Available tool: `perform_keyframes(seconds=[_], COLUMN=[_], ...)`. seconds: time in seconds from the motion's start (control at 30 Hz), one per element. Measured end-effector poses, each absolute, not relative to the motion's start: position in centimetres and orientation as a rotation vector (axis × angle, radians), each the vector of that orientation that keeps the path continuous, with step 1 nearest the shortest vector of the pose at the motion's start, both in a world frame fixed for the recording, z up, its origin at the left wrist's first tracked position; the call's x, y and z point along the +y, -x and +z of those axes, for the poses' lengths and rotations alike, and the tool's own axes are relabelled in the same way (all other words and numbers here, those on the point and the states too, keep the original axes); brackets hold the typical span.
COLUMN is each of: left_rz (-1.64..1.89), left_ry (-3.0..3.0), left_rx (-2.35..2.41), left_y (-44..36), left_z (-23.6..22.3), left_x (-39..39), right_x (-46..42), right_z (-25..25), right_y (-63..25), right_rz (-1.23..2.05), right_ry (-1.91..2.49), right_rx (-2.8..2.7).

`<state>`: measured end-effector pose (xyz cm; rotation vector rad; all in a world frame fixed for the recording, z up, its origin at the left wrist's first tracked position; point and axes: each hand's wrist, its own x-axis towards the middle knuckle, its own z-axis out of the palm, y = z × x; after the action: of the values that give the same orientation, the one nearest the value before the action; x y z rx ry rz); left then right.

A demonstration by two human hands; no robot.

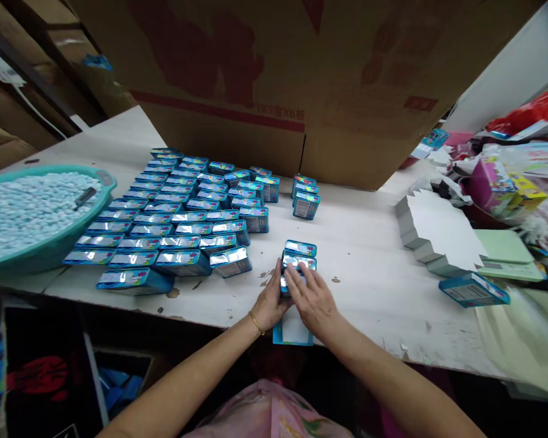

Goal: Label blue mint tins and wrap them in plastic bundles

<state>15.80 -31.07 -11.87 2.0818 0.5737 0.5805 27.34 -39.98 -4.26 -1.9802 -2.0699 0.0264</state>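
Note:
Several small blue tins with shiny lids stand in a short column before me, the far tin (300, 247) untouched by my fingers. My left hand (269, 302) is closed along the left side of the nearest blue tin (284, 285). Over the top of the same tin, my right hand (314, 303) presses its fingers on the lid; its thumb is hidden. Below my hands, a flat blue-edged piece with a white middle (296, 330) lies at the table's front edge.
Rows of blue tins (162, 225) fill the table's left-centre, beside a teal basin (50, 255) of pale blue pieces. A large carton (274, 79) stands behind. At right are stacked white cards (442, 228), a lying blue box (474, 289) and clutter. Three tins (306, 205) stand near the carton.

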Motion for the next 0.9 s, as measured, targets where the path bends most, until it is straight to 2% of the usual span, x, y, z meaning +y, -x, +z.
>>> perform_keyframes(seconds=[0.23, 0.43, 0.63, 0.77, 0.9], left_rz=[0.609, 0.526, 0.538, 0.505, 0.462], left_ry=[-2.104, -2.156, -2.142, -2.092, -1.98], left_rx=[0.567, 0.651, 0.664, 0.69, 0.573], left_y=[-15.7, -15.8, -15.6, -16.1, -15.4], left_z=[-11.5, -11.7, -12.5, -12.3, -11.8], left_x=[-30.9, -30.2, -30.1, -30.1, -29.3], right_x=[-37.1, -24.0, -14.4, -14.2, -18.9], right_z=[-2.8, -1.0, -2.3, -3.7, -4.1], right_y=[-31.9, -41.3, -45.9, -45.7, -45.2], right_rz=[0.132, 0.071, 0.315, 0.237, 0.05], right_ry=[1.896, 2.057, 2.31, 2.313, 2.329], right_rx=[-1.967, -1.827, -1.871, -1.819, -1.794])
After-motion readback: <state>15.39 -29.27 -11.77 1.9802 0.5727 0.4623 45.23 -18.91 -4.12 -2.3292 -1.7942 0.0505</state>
